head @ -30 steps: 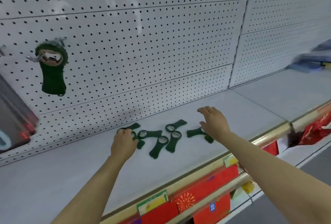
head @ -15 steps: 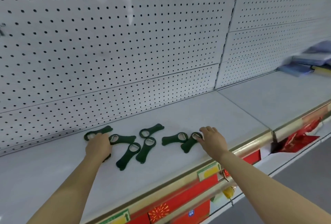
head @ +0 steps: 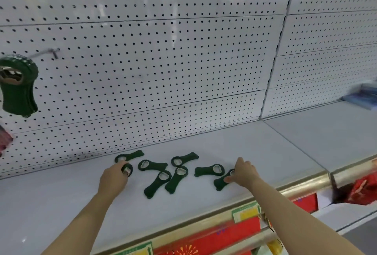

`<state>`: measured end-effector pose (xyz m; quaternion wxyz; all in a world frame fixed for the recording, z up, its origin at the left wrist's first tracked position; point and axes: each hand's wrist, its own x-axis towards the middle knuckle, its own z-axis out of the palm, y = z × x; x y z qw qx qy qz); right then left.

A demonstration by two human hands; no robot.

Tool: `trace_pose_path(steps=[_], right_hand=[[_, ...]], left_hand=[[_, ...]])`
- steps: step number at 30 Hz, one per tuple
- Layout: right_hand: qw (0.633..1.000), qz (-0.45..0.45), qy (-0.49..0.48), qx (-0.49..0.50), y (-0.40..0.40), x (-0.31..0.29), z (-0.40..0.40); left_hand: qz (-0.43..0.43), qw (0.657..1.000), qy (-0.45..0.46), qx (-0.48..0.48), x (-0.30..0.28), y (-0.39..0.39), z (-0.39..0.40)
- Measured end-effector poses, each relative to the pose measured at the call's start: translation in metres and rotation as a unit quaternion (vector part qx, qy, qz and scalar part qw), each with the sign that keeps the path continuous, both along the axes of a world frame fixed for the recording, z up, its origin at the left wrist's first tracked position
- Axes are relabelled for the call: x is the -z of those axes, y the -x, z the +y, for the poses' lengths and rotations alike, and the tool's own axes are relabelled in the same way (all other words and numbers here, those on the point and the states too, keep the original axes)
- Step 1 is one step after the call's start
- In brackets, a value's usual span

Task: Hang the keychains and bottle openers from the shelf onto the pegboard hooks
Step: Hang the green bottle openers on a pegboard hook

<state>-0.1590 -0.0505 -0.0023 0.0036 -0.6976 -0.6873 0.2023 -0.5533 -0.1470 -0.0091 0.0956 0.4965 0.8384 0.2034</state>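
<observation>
The left hand (head: 113, 177) covers most of one green bottle opener (head: 127, 169), so its handle is hidden. The right hand (head: 243, 173) hides part of another opener (head: 222, 181) at its ring end. At the left edge of the frame, hung openers (head: 18, 85) are cut off, and a red item (head: 5, 139) below them is blurred

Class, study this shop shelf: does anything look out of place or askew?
Yes. Seven green bottle openers lie scattered at all angles on the shelf, while others hang from the pegboard hook at far left.
</observation>
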Motion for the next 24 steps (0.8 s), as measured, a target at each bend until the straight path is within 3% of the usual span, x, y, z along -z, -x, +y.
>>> trace_pose_path(steps=[4,9,12,14,16,20,24], right_hand=[[0.998,-0.046,0.036,-0.025,0.001,-0.006,0.000],[0.998,-0.006,0.057,-0.025,-0.009,-0.015,-0.007],[0.990,0.130,0.037,0.026,-0.012,-0.019,-0.013],[0.966,0.250,0.025,0.064,-0.011,-0.022,-0.019],[0.949,0.304,0.011,0.078,-0.005,-0.031,-0.026],[0.954,0.297,-0.041,0.004,0.027,-0.066,-0.034],[0.931,0.345,-0.114,-0.046,0.065,-0.113,-0.047]], left_hand=[[-0.027,0.999,-0.042,0.011,-0.007,-0.010,-0.012],[-0.061,0.994,-0.082,0.036,-0.025,-0.027,-0.026],[-0.099,0.985,-0.127,0.060,-0.041,-0.031,-0.036],[-0.147,0.973,-0.167,0.056,-0.056,-0.033,-0.042],[-0.205,0.953,-0.218,0.041,-0.074,-0.037,-0.048],[-0.315,0.891,-0.322,0.058,-0.115,-0.048,-0.066],[-0.362,0.831,-0.413,0.084,-0.158,-0.050,-0.094]])
